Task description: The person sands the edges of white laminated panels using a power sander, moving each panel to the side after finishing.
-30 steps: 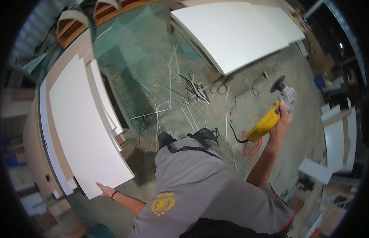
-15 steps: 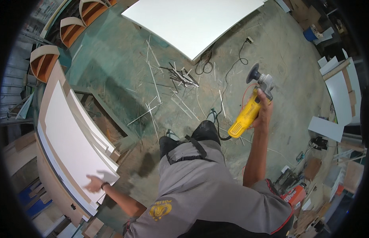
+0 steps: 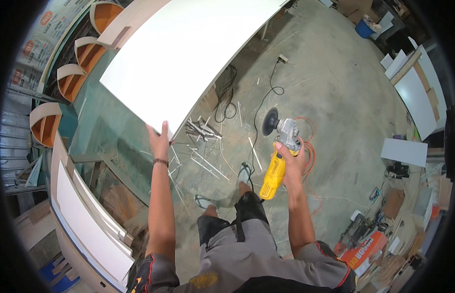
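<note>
A large white panel (image 3: 183, 58) lies raised above the floor ahead of me. At its near corner is my left hand (image 3: 159, 141), closed on the edge with the thumb on top; the other fingers are partly hidden by the board. My right hand (image 3: 292, 158) is wrapped round a yellow angle grinder (image 3: 274, 177) with a grey metal head. The grinder's dark round disc (image 3: 270, 122) points up and away from me, apart from the panel. From its lower end a black cord runs off across the floor.
Thin offcut strips (image 3: 203, 129) litter the floor below the panel. An orange hose (image 3: 309, 158) lies right of the grinder. More white boards (image 3: 90, 215) are stacked at the left, near curved wooden box frames (image 3: 46, 124). A blue bucket (image 3: 364, 29) stands far right.
My left hand has moved from over the left-hand boards to the large panel's corner and taken hold of it. The grinder has shifted left and lower in view as my view turned.
</note>
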Motion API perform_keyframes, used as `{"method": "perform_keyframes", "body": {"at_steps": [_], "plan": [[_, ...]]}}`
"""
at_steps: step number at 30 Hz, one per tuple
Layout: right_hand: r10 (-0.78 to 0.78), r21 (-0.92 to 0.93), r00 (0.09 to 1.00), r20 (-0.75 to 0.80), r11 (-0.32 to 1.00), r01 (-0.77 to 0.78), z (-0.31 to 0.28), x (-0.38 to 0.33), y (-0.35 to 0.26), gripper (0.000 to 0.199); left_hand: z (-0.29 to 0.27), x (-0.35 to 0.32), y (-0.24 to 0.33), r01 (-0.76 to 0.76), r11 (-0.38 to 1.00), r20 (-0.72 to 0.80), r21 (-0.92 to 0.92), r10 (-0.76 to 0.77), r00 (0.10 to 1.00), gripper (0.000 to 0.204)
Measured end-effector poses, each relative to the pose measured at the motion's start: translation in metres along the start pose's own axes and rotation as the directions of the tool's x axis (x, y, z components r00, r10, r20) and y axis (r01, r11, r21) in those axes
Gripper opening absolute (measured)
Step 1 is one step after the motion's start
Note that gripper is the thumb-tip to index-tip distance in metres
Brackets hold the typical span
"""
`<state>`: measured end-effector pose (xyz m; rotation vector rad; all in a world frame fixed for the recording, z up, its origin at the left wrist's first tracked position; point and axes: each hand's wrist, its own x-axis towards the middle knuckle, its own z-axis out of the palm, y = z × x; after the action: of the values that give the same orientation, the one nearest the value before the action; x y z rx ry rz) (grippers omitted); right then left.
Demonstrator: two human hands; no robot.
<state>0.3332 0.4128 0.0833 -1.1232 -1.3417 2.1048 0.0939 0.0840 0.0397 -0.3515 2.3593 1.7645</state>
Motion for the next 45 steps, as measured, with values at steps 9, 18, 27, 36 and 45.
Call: {"method": "perform_keyframes", "body": {"at_steps": [9, 18, 27, 36, 45], "plan": [[-0.099, -0.140, 0.992, 0.077, 0.984, 0.109, -0.003, 0.050, 0.030, 0.083, -0.006, 0.003, -0.017, -0.041, 0.999, -0.055, -0.027, 0.039, 0.998, 0.083], [-0.226, -0.211, 0.946, 0.234, 0.938, 0.276, 0.028, 0.032, 0.064, 0.093, -0.008, 0.000, -0.036, -0.062, 0.970, -0.087, -0.235, 0.043, 0.995, 0.086], [-0.318, -0.278, 0.894, 0.314, 0.870, 0.407, 0.049, 0.015, 0.103, 0.089, -0.005, -0.021, -0.057, -0.024, 0.991, -0.048, -0.135, 0.017, 0.999, 0.090], [-0.527, -0.230, 0.592, 0.610, 0.597, 0.768, 0.088, 0.014, 0.165, 0.094, -0.026, 0.143, -0.031, -0.547, 0.037, 0.393, 0.836, 0.656, 0.645, 0.073], [-0.574, -0.096, 0.401, 0.714, 0.488, 0.868, 0.121, 0.001, 0.213, 0.093, 0.013, 0.150, -0.006, -0.512, 0.176, 0.346, 0.841, 0.553, 0.758, 0.077]]}}
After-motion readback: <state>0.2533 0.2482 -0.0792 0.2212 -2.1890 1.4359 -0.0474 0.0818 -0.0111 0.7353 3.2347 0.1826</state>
